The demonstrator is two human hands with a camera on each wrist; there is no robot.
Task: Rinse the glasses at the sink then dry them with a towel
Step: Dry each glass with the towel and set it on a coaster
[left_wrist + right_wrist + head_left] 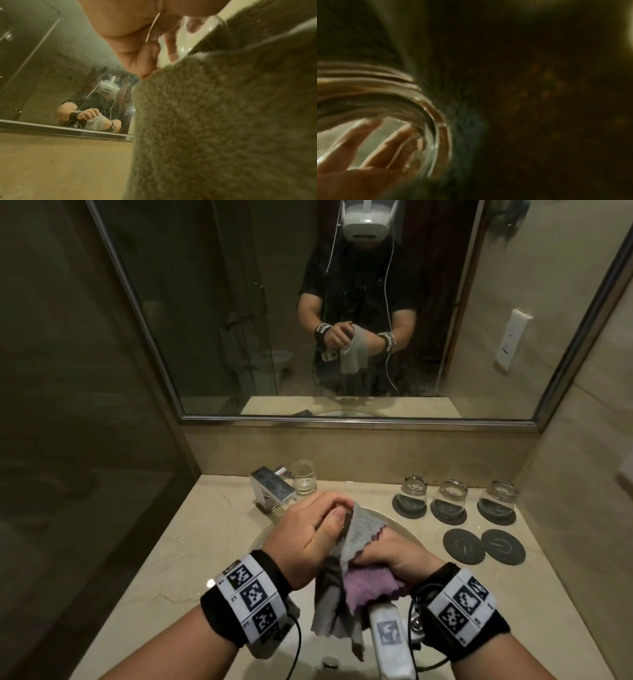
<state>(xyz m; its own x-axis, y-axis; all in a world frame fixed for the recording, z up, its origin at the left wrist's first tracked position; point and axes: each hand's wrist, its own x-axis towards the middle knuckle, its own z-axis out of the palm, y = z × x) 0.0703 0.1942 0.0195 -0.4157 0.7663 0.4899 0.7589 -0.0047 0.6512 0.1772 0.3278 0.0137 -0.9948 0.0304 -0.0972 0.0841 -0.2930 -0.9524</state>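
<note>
Beige marble counter takes up most of the view, with the big mirror above it and the sink basin right under the hands, so that's where all of this is going on. Along the back right there are three glasses upside down on dark coasters, two more coasters sitting bare in front of them, and one upright glass parked just beside the chrome faucet. The grey and purple towel is bunched up over the basin, and the glass being dried is basically buried in it; you only really see it in the right wrist view, where the left hand's fingers show through the clear wall. Left hand is curled around the glass, thumb on top. Right hand is closed on a fistful of towel, pressed up against the glass. So I'd say we're mid-dry on this one, with the upright one by the tap probably still to do. My worry is the glass looks wet, and if the left hand loosens while the towel twists, it could slip and drop into the basin and chip
</note>
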